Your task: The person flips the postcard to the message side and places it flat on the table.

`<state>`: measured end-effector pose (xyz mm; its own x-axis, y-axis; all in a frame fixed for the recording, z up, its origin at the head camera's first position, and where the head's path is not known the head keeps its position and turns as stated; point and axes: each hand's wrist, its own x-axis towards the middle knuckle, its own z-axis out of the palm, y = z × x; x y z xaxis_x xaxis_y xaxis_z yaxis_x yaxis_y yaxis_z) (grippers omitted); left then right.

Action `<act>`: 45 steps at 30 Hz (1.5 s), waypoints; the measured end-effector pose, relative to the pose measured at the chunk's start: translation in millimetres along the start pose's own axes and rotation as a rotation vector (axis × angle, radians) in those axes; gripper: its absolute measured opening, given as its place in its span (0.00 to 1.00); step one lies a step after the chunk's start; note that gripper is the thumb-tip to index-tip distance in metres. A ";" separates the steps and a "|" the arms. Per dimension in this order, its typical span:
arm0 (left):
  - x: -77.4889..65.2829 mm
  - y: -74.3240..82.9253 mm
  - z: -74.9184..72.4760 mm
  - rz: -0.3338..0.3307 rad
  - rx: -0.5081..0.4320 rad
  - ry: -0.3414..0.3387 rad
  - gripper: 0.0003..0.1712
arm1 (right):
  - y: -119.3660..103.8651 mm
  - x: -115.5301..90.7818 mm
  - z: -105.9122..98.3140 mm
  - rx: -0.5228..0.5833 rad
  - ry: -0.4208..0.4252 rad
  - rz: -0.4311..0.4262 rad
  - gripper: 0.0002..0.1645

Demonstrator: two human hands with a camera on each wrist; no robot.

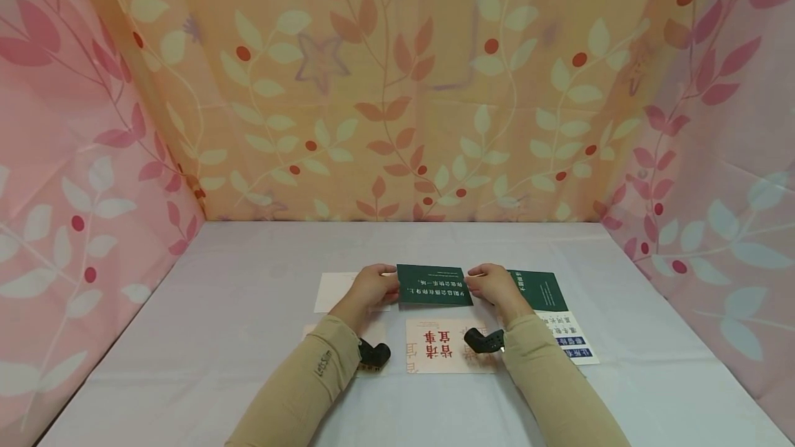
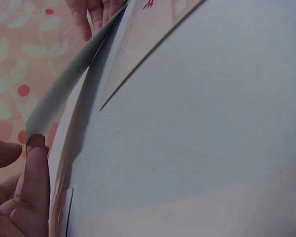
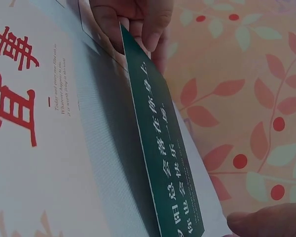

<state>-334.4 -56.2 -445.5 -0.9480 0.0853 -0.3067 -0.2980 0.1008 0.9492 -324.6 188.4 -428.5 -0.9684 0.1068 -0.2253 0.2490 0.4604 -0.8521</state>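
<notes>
A green card point(image 1: 435, 285) with white lettering is held between my two hands, tilted above the white tabletop. My left hand point(image 1: 375, 287) holds its left edge; in the left wrist view a fingertip point(image 2: 37, 142) lies against the card's pale, slightly bowed underside point(image 2: 59, 94). At the opposite edge, my right hand point(image 1: 493, 288) grips the card, and only its thumb point(image 3: 266, 222) shows in the right wrist view. Just nearer than the green card lies a cream card point(image 1: 437, 347) with large red characters.
Another green card point(image 1: 540, 290) lies right of my right hand, above a white card with blue bands point(image 1: 577, 352). Pale cards point(image 1: 333, 292) lie on the left, partly under my left arm. A floral curtain point(image 1: 397, 123) stands behind the white table point(image 1: 248, 247).
</notes>
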 end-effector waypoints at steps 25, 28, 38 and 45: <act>-0.5 -0.2 -2.7 0.038 0.004 -0.011 0.25 | -0.8 0.7 0.3 -0.027 -0.008 -0.002 0.22; -1.0 0.8 -3.9 0.030 0.000 -0.009 0.25 | -1.6 0.1 0.5 -0.023 -0.013 0.000 0.22; -3.5 3.4 -5.4 0.033 0.037 0.016 0.21 | -2.8 -0.2 -1.6 -0.002 -0.017 -0.017 0.18; -3.4 2.8 -5.6 0.055 0.035 0.017 0.17 | -5.1 -1.1 -4.2 -0.031 -0.009 -0.047 0.15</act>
<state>-332.6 -61.8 -441.4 -0.9646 0.0745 -0.2528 -0.2418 0.1314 0.9614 -324.8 189.6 -421.9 -0.9789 0.0766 -0.1895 0.2025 0.4914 -0.8471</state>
